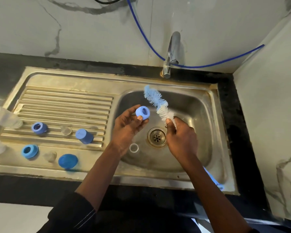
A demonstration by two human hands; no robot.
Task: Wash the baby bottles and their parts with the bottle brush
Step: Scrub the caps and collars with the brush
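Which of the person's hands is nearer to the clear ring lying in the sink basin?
Left. The left hand, holding a blue collar, is close beside the clear ring; the right hand, gripping the bottle brush, is beyond the drain.

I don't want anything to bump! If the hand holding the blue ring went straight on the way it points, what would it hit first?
Probably the bottle brush bristles, which the right hand holds beyond the left hand and its blue ring; depth is unclear.
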